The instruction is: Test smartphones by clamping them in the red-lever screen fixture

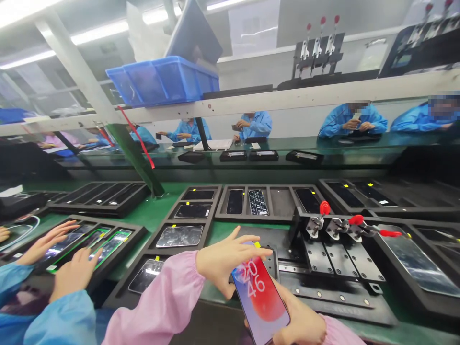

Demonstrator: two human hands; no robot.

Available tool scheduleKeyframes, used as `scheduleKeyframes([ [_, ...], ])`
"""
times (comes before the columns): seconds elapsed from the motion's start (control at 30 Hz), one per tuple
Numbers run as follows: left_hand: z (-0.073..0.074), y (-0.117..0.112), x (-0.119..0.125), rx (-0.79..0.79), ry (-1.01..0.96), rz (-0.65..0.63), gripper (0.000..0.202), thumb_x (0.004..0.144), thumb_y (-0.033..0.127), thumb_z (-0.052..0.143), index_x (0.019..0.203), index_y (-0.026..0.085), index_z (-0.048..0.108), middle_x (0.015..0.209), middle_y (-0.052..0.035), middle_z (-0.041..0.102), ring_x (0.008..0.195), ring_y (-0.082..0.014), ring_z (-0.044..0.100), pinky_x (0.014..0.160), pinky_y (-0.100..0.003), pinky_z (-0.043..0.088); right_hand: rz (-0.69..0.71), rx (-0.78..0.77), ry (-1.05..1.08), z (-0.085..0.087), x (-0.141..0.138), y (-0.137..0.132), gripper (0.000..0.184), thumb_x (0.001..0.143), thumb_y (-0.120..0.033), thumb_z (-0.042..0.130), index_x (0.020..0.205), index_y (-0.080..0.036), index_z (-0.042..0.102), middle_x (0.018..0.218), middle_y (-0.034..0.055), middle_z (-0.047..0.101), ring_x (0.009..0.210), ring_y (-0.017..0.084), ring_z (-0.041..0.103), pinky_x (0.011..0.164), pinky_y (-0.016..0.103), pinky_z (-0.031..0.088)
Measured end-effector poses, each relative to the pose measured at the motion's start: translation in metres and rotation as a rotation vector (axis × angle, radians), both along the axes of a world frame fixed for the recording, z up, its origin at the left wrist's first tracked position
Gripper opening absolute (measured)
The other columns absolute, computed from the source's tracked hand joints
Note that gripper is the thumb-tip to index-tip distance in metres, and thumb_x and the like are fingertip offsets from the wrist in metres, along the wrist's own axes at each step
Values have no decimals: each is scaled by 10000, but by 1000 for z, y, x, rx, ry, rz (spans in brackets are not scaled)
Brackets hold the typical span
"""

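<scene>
At green workbench point(151, 211): smartphone point(260, 299) in right hand point(298, 328), left hand point(224, 261) on top edge.

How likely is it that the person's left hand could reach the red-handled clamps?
Likely yes: the left hand sits near the clamps, and nothing stands between them; the phone lies lower, out of that path.

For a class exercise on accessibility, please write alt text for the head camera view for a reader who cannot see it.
A person's right hand holds a smartphone showing 20:46, their left hand across its top, beside a black fixture with red-handled clamps on a green workbench. At left, a blue-sleeved co-worker's hands touch phones in a black tray.
</scene>
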State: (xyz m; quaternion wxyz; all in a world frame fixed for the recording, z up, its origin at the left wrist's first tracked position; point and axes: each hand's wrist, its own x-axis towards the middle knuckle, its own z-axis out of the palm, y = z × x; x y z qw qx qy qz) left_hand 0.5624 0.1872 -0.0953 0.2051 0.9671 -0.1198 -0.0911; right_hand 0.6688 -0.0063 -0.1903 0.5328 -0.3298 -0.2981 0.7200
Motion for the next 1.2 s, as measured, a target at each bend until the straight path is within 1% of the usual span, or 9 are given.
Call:
scheduleKeyframes([
  [0.1, -5, -2, -3, -9, -61, 89, 1034, 501, 158, 601, 1407, 305, 125, 1437, -56, 329, 1345, -370, 149, 1007, -678, 29, -115, -116, 92, -5, -4, -4, 989, 545, -246, 790, 1348, -259, 213, 1046, 101, 623, 960, 276, 606, 577, 274, 527],
  [0.2, -22, -6, -15, -134, -288, 419, 925, 605, 123, 556, 1409, 292, 131, 1483, -60, 221, 1361, -315, 133, 1061, -599, 83, -280, -155, 167, -8, -6, -6, 830, 732, -369, 656, 1363, -290, 123, 1104, 108, 590, 996, 286, 588, 568, 346, 549],
  [0.33, -61, -29, -26, -717, -480, 763, 830, 749, 226, 552, 1409, 305, 55, 1471, -90, 237, 1338, -260, 245, 1069, -489, 227, -412, -146, 177, -8, -7, -10, 724, 776, -386, 609, 1343, -268, 174, 1100, 107, 589, 975, 272, 590, 619, 392, 544],
  [0.47, -95, -69, -18, -1341, -431, 714, 837, 696, 428, 639, 1384, 296, 180, 1419, -112, 338, 1290, -311, 327, 1026, -465, 311, -476, -145, 141, -5, -8, -13, 714, 751, -352, 634, 1320, -259, 212, 1137, 104, 572, 867, 230, 612, 648, 413, 533],
  [0.6, -105, -101, -6, -1646, -318, 578, 809, 653, 420, 682, 1348, 239, 309, 1347, -132, 431, 1219, -359, 409, 991, -478, 349, -479, -128, 106, 0, -9, -14, 659, 741, -341, 635, 1285, -250, 274, 1113, 95, 580, 804, 219, 624, 623, 397, 529],
  [0.77, -107, -108, -4, -1597, -307, 450, 820, 712, 363, 647, 1392, 254, 202, 1340, -145, 427, 1202, -346, 435, 981, -499, 361, -472, -118, 92, 6, -8, -16, 614, 746, -356, 635, 1263, -262, 317, 1052, 68, 598, 756, 198, 630, 581, 358, 528],
  [0.9, -110, -104, -6, -1472, -331, 468, 796, 766, 319, 597, 1411, 271, 132, 1380, -117, 385, 1243, -295, 403, 1036, -443, 318, -473, -109, 96, 7, -7, -18, 602, 764, -400, 612, 1269, -254, 317, 1072, 84, 598, 731, 190, 634, 578, 354, 527],
  [1.1, -103, -105, -5, -1604, -281, 406, 881, 707, 368, 648, 1402, 268, 115, 1350, -143, 407, 1220, -343, 411, 964, -485, 384, -493, -115, 95, 5, -8, -18, 564, 810, -424, 551, 1284, -256, 296, 1123, 102, 571, 767, 216, 635, 550, 366, 537],
  [1.2, -100, -109, -3, -1612, -296, 453, 833, 684, 391, 662, 1372, 289, 203, 1291, -132, 469, 1042, -304, 559, 865, -438, 468, -514, -104, 81, 4, -9, -18, 578, 804, -443, 557, 1290, -253, 310, 1153, 110, 553, 783, 219, 631, 531, 350, 537],
])
